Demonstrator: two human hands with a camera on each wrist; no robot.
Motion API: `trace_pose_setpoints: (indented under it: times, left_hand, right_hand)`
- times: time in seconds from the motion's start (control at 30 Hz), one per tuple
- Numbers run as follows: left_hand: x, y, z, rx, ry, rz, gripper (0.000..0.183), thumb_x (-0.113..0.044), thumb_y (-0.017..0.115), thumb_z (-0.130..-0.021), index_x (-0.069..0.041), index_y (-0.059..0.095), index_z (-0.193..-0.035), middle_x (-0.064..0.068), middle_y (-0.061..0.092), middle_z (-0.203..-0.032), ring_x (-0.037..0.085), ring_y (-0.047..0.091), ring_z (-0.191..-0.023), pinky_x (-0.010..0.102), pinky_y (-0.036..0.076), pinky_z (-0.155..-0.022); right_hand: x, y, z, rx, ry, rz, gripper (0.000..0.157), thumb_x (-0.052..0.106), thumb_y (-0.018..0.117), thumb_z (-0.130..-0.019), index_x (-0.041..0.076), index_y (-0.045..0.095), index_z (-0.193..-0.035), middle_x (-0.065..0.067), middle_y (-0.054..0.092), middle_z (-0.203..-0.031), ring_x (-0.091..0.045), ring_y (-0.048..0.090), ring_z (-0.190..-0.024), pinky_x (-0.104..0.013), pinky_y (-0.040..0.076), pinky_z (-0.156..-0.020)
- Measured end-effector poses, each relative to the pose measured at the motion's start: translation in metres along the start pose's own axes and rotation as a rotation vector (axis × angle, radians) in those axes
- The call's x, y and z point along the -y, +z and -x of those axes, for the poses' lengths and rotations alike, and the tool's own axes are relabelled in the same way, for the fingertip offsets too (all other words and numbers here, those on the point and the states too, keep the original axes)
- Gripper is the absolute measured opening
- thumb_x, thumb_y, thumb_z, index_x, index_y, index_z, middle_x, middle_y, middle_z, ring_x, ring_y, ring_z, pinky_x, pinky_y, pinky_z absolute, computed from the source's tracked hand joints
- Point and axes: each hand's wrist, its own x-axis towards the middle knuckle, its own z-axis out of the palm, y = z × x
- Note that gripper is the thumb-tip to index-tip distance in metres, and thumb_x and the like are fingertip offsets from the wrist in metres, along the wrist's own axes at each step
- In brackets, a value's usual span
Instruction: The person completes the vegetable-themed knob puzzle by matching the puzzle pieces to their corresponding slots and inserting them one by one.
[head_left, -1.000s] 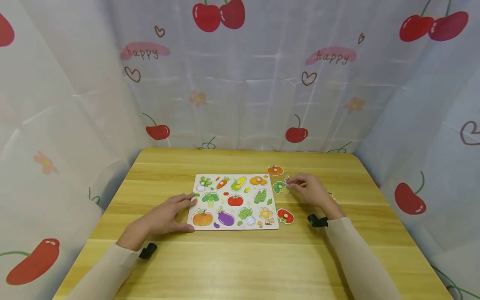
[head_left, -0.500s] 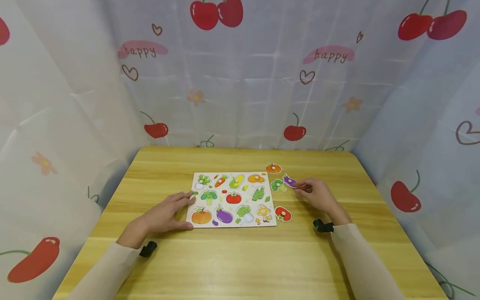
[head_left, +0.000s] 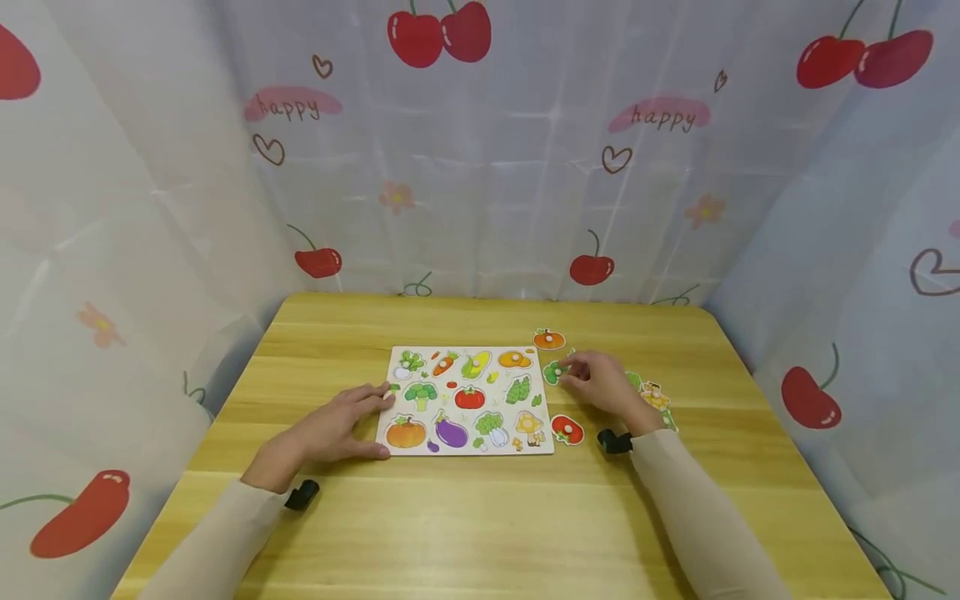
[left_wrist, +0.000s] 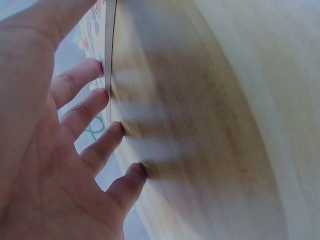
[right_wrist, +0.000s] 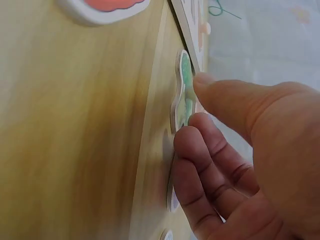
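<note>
In the head view, my left hand (head_left: 337,423) rests at the left edge of a white vegetable puzzle board (head_left: 446,403). Its fingers are spread, some touching the board's side in the left wrist view. My right hand (head_left: 603,385) is over a loose broccoli puzzle piece (head_left: 552,375), right of the board. In the right wrist view the thumb is right at that piece (right_wrist: 185,75), with the other fingers apart from the thumb and bent beside it. An eggplant piece (right_wrist: 174,202) lies behind those fingers, mostly hidden in the head view. Knobbed carrot, corn and turnip pieces sit in the board's top row.
A pumpkin piece (head_left: 549,339) lies by the board's upper right corner. A tomato piece (head_left: 567,430) is near the lower right one. Beyond my right wrist is a small pile with a mushroom piece (head_left: 655,396) and green pieces. A patterned curtain (head_left: 480,208) surrounds the wooden table (head_left: 450,525).
My right hand moves right from the eggplant piece's left part to its right end, then back left over it to the broccoli piece. My left hand stays at the board.
</note>
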Motion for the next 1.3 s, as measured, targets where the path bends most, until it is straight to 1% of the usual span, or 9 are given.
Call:
trace_pose_setpoints:
  times: [0.13,0.3,0.53,0.77,0.87,0.97,1.1,1.17,1.3]
  left_hand:
    - [0.0,0.001,0.0,0.004,-0.001,0.012,0.096,-0.056,0.093,-0.098,-0.008,0.057,-0.172,0.018,0.041,-0.188,0.055,0.036,-0.173,0.075,0.038,-0.138]
    - [0.0,0.001,0.001,-0.003,-0.001,0.007,0.095,-0.056,0.093,-0.098,-0.008,0.057,-0.172,0.018,0.041,-0.189,0.054,0.036,-0.174,0.074,0.038,-0.138]
    - [0.001,0.002,0.002,-0.008,0.008,0.0,0.096,-0.058,0.092,-0.099,-0.008,0.057,-0.172,0.019,0.041,-0.188,0.055,0.037,-0.173,0.075,0.039,-0.137]
    - [0.0,0.002,0.002,-0.001,0.01,0.001,0.097,-0.059,0.091,-0.1,-0.008,0.055,-0.173,0.019,0.039,-0.189,0.054,0.036,-0.174,0.074,0.037,-0.138]
    - [-0.001,0.002,0.004,-0.004,0.007,-0.001,0.097,-0.059,0.091,-0.1,-0.007,0.055,-0.174,0.019,0.039,-0.189,0.055,0.036,-0.174,0.074,0.037,-0.138]
    - [-0.001,0.002,0.005,-0.017,0.008,-0.005,0.096,-0.057,0.091,-0.1,-0.007,0.055,-0.173,0.019,0.041,-0.188,0.055,0.037,-0.173,0.075,0.038,-0.137]
    - [-0.002,0.002,0.005,-0.013,0.009,0.002,0.095,-0.057,0.092,-0.099,-0.008,0.057,-0.172,0.018,0.041,-0.188,0.054,0.037,-0.173,0.074,0.038,-0.138]
    - [-0.002,0.001,0.004,-0.009,0.011,0.001,0.095,-0.058,0.092,-0.099,-0.008,0.057,-0.172,0.019,0.041,-0.188,0.055,0.037,-0.173,0.075,0.038,-0.137]
    - [-0.002,0.001,0.002,-0.006,0.009,-0.006,0.096,-0.058,0.092,-0.099,-0.008,0.057,-0.172,0.019,0.042,-0.188,0.055,0.037,-0.173,0.075,0.038,-0.137]
  right_hand:
    - [0.002,0.004,-0.007,0.026,0.033,0.027,0.017,0.015,0.087,-0.107,0.006,0.088,-0.121,-0.004,0.077,-0.093,-0.016,0.062,-0.084,-0.032,0.052,-0.08]
    - [0.002,0.006,-0.012,0.03,0.058,0.033,0.009,0.015,0.086,-0.108,0.008,0.088,-0.112,-0.005,0.079,-0.094,-0.017,0.065,-0.086,-0.033,0.055,-0.082]
    - [0.005,0.012,-0.012,0.023,0.07,0.025,0.009,0.016,0.085,-0.108,0.007,0.087,-0.109,-0.006,0.08,-0.094,-0.016,0.066,-0.084,-0.031,0.056,-0.078]
    - [0.01,0.008,-0.013,0.01,0.114,0.029,0.01,0.018,0.086,-0.108,0.008,0.088,-0.107,-0.005,0.082,-0.095,-0.015,0.068,-0.084,-0.032,0.058,-0.079]
    - [0.013,0.007,-0.012,-0.016,0.107,0.031,0.012,0.019,0.087,-0.108,0.007,0.088,-0.106,-0.006,0.083,-0.095,-0.015,0.07,-0.084,-0.033,0.06,-0.08]
    - [0.02,0.005,-0.011,-0.064,0.09,0.024,0.013,0.018,0.087,-0.107,0.005,0.088,-0.104,-0.008,0.084,-0.094,-0.017,0.072,-0.084,-0.034,0.061,-0.08]
    - [0.035,0.007,-0.008,-0.118,0.072,-0.005,0.011,0.015,0.089,-0.105,0.005,0.089,-0.102,-0.008,0.085,-0.091,-0.018,0.075,-0.083,-0.034,0.062,-0.078]
    - [0.043,0.01,-0.008,-0.125,0.055,-0.022,0.011,0.015,0.089,-0.105,0.004,0.089,-0.101,-0.009,0.086,-0.091,-0.017,0.076,-0.082,-0.033,0.062,-0.077]
    - [0.059,0.02,-0.011,-0.111,0.03,-0.056,0.013,0.016,0.089,-0.105,0.003,0.089,-0.102,-0.009,0.086,-0.092,-0.016,0.076,-0.082,-0.029,0.063,-0.076]
